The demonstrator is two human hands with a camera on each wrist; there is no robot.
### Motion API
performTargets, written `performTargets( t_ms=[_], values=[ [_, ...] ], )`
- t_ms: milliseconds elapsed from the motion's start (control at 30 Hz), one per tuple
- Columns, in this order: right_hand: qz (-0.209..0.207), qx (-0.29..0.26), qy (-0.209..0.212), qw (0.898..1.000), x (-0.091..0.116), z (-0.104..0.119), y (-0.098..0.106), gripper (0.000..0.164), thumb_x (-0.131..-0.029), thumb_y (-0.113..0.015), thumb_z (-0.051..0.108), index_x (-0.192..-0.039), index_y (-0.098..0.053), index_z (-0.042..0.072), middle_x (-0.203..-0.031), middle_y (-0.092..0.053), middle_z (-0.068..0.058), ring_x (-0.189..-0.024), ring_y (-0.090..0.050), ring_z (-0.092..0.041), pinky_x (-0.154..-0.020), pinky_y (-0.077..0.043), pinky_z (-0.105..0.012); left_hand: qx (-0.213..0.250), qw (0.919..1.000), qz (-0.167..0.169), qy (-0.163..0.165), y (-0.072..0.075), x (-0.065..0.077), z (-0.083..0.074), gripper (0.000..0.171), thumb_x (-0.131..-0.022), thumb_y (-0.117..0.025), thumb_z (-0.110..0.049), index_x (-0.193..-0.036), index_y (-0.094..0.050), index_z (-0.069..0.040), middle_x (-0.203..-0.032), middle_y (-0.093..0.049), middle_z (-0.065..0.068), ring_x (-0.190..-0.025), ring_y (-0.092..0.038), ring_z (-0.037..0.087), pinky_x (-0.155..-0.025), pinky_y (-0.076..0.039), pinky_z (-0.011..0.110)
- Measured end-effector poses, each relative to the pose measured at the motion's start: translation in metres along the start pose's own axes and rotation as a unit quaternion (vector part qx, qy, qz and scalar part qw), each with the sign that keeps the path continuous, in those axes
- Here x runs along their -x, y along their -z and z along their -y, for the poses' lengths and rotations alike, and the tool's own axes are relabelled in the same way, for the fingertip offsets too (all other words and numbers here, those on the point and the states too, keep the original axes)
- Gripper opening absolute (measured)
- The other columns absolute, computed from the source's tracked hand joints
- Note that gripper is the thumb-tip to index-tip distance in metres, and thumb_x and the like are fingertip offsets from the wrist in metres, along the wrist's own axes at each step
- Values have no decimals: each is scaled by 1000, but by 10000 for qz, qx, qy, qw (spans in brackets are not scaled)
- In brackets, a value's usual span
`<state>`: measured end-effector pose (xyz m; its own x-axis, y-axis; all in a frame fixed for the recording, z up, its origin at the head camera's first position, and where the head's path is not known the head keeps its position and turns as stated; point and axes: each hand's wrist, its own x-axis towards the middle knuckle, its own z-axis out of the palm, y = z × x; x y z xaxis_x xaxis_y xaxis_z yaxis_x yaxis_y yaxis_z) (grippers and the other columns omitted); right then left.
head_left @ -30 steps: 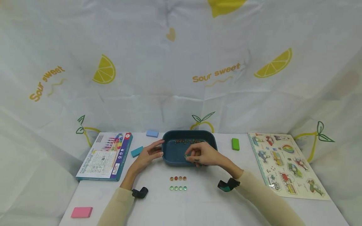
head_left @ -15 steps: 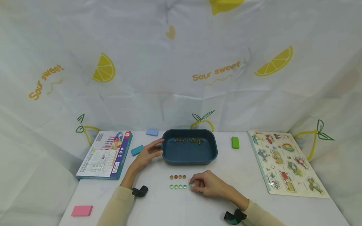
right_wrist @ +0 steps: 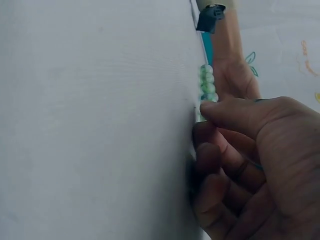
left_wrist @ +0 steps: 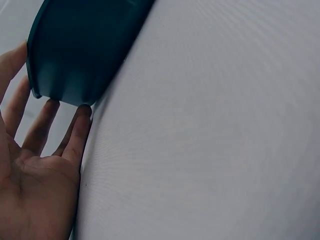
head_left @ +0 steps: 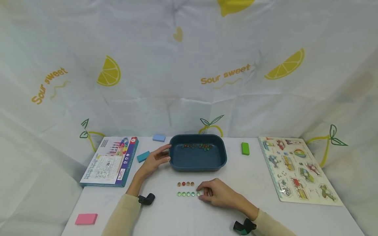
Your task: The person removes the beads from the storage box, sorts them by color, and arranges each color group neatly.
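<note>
In the head view my right hand [head_left: 218,194] pinches a pale green glass marble [head_left: 198,193] between thumb and index finger, down at the right end of a row of green marbles [head_left: 183,194]. Just behind that row lies a second one of orange and red marbles [head_left: 183,184]. My left hand [head_left: 152,163] rests its outstretched fingertips on the left side of a dark blue tray [head_left: 198,169]. The left wrist view has these fingers [left_wrist: 77,135] against the tray's end wall. Seen from the right wrist, my thumb [right_wrist: 232,112] partly hides the pinched marble.
More marbles [head_left: 204,147] lie along the tray's far side. A boxed game [head_left: 109,162] and blue blocks [head_left: 143,156] are on the left, a pink block [head_left: 86,219] at front left. A green block [head_left: 245,148] and a picture puzzle board [head_left: 301,170] lie on the right.
My right hand has come from over the tray toward me with a green marble, down to the green row's right end, then stayed nearly still there. My left hand keeps its place.
</note>
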<state>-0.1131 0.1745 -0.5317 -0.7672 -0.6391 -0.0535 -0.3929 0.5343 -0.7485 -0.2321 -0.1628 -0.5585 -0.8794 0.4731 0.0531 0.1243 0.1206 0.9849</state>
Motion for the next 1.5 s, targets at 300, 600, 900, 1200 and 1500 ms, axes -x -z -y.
performTargets(
  t_ms=[300,600,900,1200,1500],
  values=[
    [-597,-472,480,9959,-20,14,57,21,-100,-75,20,-115,-77,5,-81,-74,-2,-66,-60,0,-60,-54,-21,64,10000,-6,-1,0,-2,-2,61,-103,-69,-15,-161,-48,-18,-169,-43,13,-152,-46,43,-108,-48,11],
    [-660,-600,167,9959,-97,5,111,28,-102,-72,17,-122,-72,-2,-97,-76,-24,-83,-74,-39,-69,-66,-42,-59,10000,-34,59,1,0,-3,62,-103,-70,-17,-161,-48,-19,-169,-43,12,-151,-48,41,-116,-50,24],
    [66,-144,-339,9993,-166,-12,106,30,-102,-71,17,-126,-72,0,-100,-81,-17,-81,-79,-25,-68,-63,-31,-84,9999,10,128,1,-1,-2,61,-104,-69,-19,-160,-48,-22,-170,-42,9,-151,-48,39,-124,-44,49],
    [387,356,-327,9981,-185,-18,91,26,-99,-70,4,-123,-74,-4,-80,-80,-12,-58,-73,-15,-53,-60,-27,-75,9999,23,121,-1,0,-2,61,-104,-69,-19,-161,-47,-21,-169,-43,10,-152,-48,39,-123,-46,42],
    [237,715,-369,9965,-189,-18,83,20,-98,-75,9,-115,-77,-2,-73,-77,-8,-51,-70,-14,-48,-57,-25,-49,9999,6,93,0,0,0,61,-104,-70,-20,-160,-48,-23,-170,-42,9,-152,-47,39,-122,-47,39]
  ],
)
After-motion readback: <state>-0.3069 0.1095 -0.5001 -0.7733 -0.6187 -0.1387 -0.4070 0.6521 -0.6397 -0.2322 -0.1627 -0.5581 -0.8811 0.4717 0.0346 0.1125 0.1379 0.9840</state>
